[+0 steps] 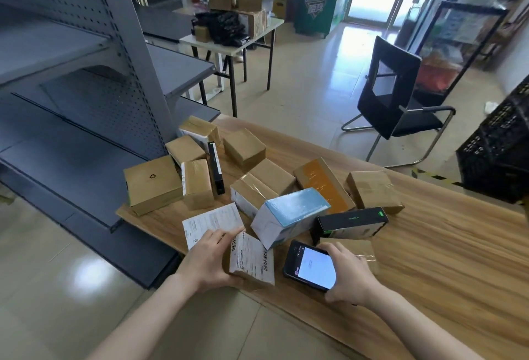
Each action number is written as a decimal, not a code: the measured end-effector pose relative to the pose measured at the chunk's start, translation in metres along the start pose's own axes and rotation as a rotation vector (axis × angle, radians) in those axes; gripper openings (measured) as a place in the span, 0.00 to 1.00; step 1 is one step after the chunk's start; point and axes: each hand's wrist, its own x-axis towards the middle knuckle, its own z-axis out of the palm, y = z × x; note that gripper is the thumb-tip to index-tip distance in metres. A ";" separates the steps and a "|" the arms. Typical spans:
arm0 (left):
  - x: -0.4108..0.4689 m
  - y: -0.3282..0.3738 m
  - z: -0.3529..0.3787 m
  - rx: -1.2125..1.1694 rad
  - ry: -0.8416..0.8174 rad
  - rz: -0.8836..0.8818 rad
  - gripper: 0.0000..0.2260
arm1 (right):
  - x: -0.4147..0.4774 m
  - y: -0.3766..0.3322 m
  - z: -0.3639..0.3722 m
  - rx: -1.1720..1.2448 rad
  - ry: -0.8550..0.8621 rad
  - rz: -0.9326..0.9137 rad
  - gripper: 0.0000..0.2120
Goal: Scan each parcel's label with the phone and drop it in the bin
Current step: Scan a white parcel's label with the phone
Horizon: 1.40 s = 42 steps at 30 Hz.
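Head view. A small parcel [252, 259] was held at the near edge of the wooden table [443, 259], at about 6 o'clock in the frame. It was gripped by the left hand [209, 262], with fingers curled over its far edge and the palm against its left side. The white label with its printed barcodes was turned face-up, presumably so that it could be read by the camera. The phone [310, 266] was held at 3 o'clock of the parcel, just beside it. It was clasped by the right hand [347, 273], with fingers wrapped over the far edge and the thumb at the near corner. The screen was lit white and tilted upward, and it was not yet brought over the label, so the scan was judged not yet done. The parcel was seen as brown cardboard, box-shaped, with glossy label paper wrapped round one corner. A heap of other parcels was noted from 10 to 1 o'clock. It consisted mostly of matte kraft cartons under shiny tape, with a blue-and-white box [289, 216] and a black box [352, 226] among them. A black latticed plastic crate [498, 153] was noted at 3 o'clock, beyond the table's right end, and was taken to be the bin. It stood well apart from the held parcel.
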 end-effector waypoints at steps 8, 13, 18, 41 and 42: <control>-0.008 0.002 0.021 -0.079 -0.060 0.010 0.47 | -0.003 0.002 -0.003 -0.135 -0.028 0.011 0.46; -0.005 0.006 0.031 -0.079 -0.145 0.008 0.48 | -0.010 0.014 -0.007 -0.281 -0.070 -0.009 0.45; -0.003 0.021 0.039 -0.053 -0.184 0.057 0.48 | -0.021 0.030 -0.013 -0.387 -0.088 -0.042 0.44; 0.008 0.056 0.055 -0.097 -0.181 0.153 0.46 | -0.057 0.048 -0.015 -0.371 -0.066 0.064 0.43; 0.008 0.056 0.055 -0.099 -0.181 0.155 0.46 | -0.057 0.049 -0.015 -0.373 -0.075 0.062 0.44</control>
